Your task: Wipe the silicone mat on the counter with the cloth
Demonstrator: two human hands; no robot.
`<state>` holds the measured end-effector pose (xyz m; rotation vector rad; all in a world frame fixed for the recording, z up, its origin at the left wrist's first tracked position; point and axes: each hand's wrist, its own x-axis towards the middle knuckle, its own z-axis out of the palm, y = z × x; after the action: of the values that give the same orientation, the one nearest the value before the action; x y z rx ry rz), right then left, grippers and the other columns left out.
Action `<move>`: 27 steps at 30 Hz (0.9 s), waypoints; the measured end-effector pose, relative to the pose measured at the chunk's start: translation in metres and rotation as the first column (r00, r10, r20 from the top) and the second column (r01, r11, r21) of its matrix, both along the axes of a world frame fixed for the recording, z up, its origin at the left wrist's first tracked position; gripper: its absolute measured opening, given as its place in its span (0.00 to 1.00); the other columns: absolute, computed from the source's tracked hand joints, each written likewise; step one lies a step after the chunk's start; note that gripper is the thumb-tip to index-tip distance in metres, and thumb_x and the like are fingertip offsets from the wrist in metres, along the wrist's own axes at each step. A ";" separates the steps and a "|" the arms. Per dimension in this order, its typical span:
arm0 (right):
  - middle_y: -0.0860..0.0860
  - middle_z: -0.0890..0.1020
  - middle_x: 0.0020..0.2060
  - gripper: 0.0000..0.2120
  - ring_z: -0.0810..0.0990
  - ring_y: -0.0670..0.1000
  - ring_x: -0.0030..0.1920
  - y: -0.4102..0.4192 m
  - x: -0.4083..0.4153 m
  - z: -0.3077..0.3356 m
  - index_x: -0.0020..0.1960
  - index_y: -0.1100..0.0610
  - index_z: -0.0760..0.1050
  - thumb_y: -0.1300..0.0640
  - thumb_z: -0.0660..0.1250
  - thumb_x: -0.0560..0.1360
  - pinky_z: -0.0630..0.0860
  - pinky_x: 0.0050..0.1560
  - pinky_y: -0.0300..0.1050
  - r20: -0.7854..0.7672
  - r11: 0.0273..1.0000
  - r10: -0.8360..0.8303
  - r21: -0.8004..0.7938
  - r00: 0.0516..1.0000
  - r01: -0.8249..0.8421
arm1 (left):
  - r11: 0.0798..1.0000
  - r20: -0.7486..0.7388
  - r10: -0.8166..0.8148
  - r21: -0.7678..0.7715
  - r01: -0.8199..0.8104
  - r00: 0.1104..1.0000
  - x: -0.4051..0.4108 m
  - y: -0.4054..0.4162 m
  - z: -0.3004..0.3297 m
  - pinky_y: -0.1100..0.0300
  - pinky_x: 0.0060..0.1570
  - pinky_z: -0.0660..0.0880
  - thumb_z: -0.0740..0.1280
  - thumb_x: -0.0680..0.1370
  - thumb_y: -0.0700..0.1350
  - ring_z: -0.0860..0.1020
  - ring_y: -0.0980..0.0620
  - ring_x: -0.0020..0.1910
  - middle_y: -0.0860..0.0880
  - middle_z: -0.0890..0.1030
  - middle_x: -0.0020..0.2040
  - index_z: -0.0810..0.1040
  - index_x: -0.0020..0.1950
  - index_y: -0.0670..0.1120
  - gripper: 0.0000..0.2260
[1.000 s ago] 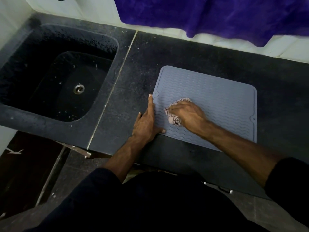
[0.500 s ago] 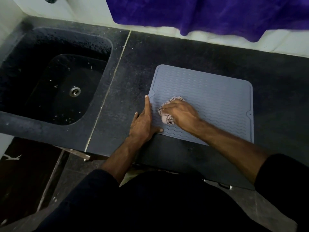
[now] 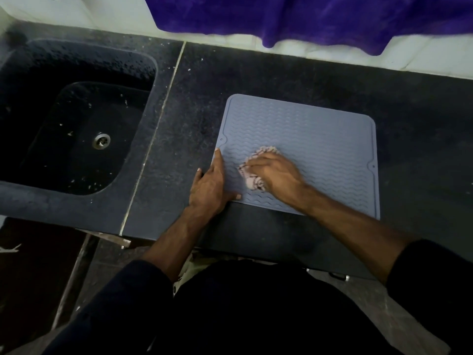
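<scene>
On counter [image 3: 281,73]: one mat [image 3: 320,139], one cloth [image 3: 252,175], two hands.

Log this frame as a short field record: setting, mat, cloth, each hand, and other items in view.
setting: dark stone counter
mat: grey silicone mat, flat on the counter
cloth: bunched patterned cloth on the mat's near-left part
right hand: right hand grips the cloth
left hand: left hand flat, presses the mat's left edge
other: black sink left; purple fabric hanging behind
</scene>
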<state>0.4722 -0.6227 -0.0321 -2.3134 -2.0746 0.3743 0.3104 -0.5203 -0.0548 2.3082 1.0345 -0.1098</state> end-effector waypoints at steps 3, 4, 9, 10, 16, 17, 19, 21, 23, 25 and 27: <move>0.52 0.73 0.69 0.23 0.68 0.53 0.71 -0.027 0.024 0.000 0.69 0.53 0.72 0.62 0.67 0.74 0.56 0.72 0.44 -0.028 1.000 -0.029 -0.006 0.999 0.029 | 1.000 -0.008 -0.016 -0.005 0.016 1.000 -0.001 -0.001 0.002 0.49 0.74 0.49 0.76 0.69 0.53 0.66 0.46 0.72 0.46 0.58 0.78 0.37 0.79 0.45 0.55; 0.52 0.75 0.68 0.23 0.69 0.53 0.70 -0.032 0.029 0.001 0.68 0.53 0.74 0.62 0.68 0.73 0.58 0.72 0.45 -0.025 0.999 -0.043 -0.010 0.999 0.043 | 1.000 -0.011 -0.018 -0.004 0.018 1.000 -0.001 -0.002 0.003 0.49 0.74 0.49 0.76 0.69 0.53 0.66 0.46 0.73 0.47 0.57 0.79 0.37 0.79 0.45 0.54; 0.57 0.80 0.61 0.23 0.76 0.58 0.63 -0.019 0.023 0.004 0.62 0.58 0.78 0.66 0.73 0.67 0.67 0.67 0.53 -0.094 0.991 -0.094 0.082 0.991 0.101 | 0.999 -0.025 -0.037 -0.003 0.036 0.999 0.001 -0.003 0.007 0.49 0.74 0.48 0.75 0.70 0.53 0.65 0.46 0.73 0.47 0.55 0.79 0.36 0.79 0.46 0.54; 0.57 0.80 0.61 0.24 0.75 0.58 0.63 -0.013 0.018 0.004 0.62 0.58 0.78 0.67 0.73 0.67 0.67 0.67 0.53 -0.104 0.992 -0.077 0.091 0.992 0.087 | 0.999 -0.024 -0.040 -0.003 0.039 0.999 0.002 -0.003 0.007 0.48 0.74 0.48 0.75 0.69 0.53 0.65 0.47 0.73 0.48 0.54 0.79 0.36 0.79 0.46 0.54; 0.56 0.80 0.61 0.24 0.76 0.58 0.64 -0.028 0.019 -0.004 0.62 0.58 0.79 0.70 0.71 0.67 0.69 0.66 0.52 -0.066 0.993 0.008 0.121 0.998 0.000 | 0.999 -0.034 -0.031 0.020 0.032 0.999 0.002 -0.003 0.008 0.48 0.75 0.49 0.75 0.69 0.53 0.64 0.47 0.74 0.47 0.57 0.79 0.38 0.79 0.45 0.54; 0.56 0.80 0.61 0.24 0.76 0.58 0.64 -0.038 0.026 -0.004 0.62 0.58 0.79 0.70 0.71 0.67 0.68 0.66 0.52 -0.066 0.993 -0.008 0.115 0.998 0.015 | 0.999 -0.032 -0.026 0.019 0.027 0.999 0.002 -0.004 0.008 0.48 0.75 0.50 0.75 0.69 0.53 0.64 0.47 0.74 0.46 0.58 0.78 0.38 0.79 0.45 0.54; 0.55 0.80 0.62 0.25 0.75 0.58 0.65 -0.054 0.038 -0.002 0.62 0.57 0.78 0.70 0.71 0.67 0.66 0.67 0.51 -0.042 0.995 -0.045 0.082 0.998 0.049 | 0.999 -0.033 -0.022 0.022 0.023 0.999 0.002 -0.004 0.010 0.48 0.75 0.50 0.76 0.69 0.52 0.64 0.46 0.74 0.46 0.58 0.78 0.38 0.79 0.45 0.54; 0.53 0.80 0.62 0.24 0.74 0.56 0.65 -0.058 0.041 0.000 0.63 0.55 0.78 0.68 0.71 0.68 0.66 0.67 0.51 -0.035 0.995 -0.083 0.045 0.996 0.085 | 0.999 -0.043 -0.027 0.016 0.028 0.999 0.004 -0.005 0.013 0.47 0.75 0.49 0.76 0.70 0.51 0.64 0.47 0.74 0.47 0.56 0.79 0.37 0.79 0.46 0.54; 0.53 0.81 0.61 0.21 0.75 0.56 0.62 -0.053 0.040 0.005 0.62 0.55 0.79 0.66 0.71 0.70 0.68 0.66 0.51 -0.067 0.991 -0.128 0.034 0.990 0.130 | 0.998 -0.095 -0.053 0.023 0.056 0.994 0.007 -0.006 0.016 0.45 0.75 0.49 0.76 0.70 0.51 0.60 0.47 0.75 0.47 0.52 0.79 0.36 0.78 0.47 0.54; 0.55 0.82 0.59 0.19 0.76 0.58 0.60 -0.046 0.038 0.009 0.60 0.57 0.79 0.65 0.72 0.70 0.70 0.63 0.53 -0.114 0.982 -0.163 0.078 0.980 0.172 | 0.989 -0.190 -0.104 0.085 0.122 0.976 0.014 -0.008 0.018 0.43 0.74 0.48 0.74 0.71 0.52 0.53 0.46 0.78 0.45 0.45 0.80 0.38 0.78 0.48 0.52; 0.56 0.81 0.60 0.20 0.76 0.59 0.60 -0.039 0.035 0.011 0.60 0.58 0.80 0.65 0.73 0.69 0.70 0.63 0.55 -0.153 0.974 -0.174 0.120 0.973 0.193 | 0.974 -0.227 -0.141 0.145 0.177 0.963 0.026 -0.009 0.020 0.43 0.74 0.47 0.72 0.72 0.54 0.49 0.46 0.78 0.45 0.43 0.79 0.44 0.79 0.50 0.46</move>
<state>0.5073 -0.6621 -0.0210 -2.3024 -1.7474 0.3685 0.3361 -0.5294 -0.0348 2.5731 0.9913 -0.3600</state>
